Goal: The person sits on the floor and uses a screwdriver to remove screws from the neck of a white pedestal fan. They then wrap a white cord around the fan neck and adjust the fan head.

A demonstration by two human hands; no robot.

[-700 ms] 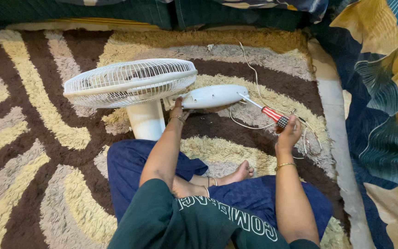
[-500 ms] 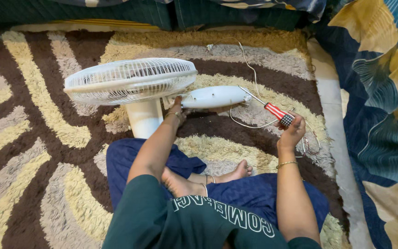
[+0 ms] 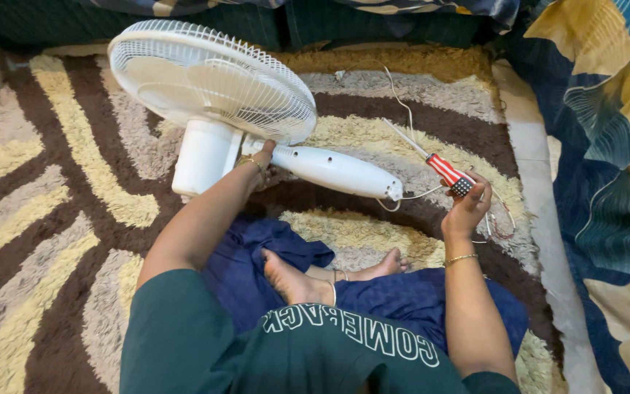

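Head view shows the left hand (image 3: 262, 153) clasped on the white fan (image 3: 213, 80), steadying its tilt, while the right hand (image 3: 468, 208) grips a red screwdriver (image 3: 442, 169) ready nearby.

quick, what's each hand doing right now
Left hand: closed on the white fan, gripping its neck behind the grille.
Right hand: closed, holding a red-handled screwdriver, tip pointing away.

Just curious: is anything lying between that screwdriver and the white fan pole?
Nothing visible blocks it. The screwdriver in the right hand is apart from the fan pole; only rug and a thin white cord lie between.
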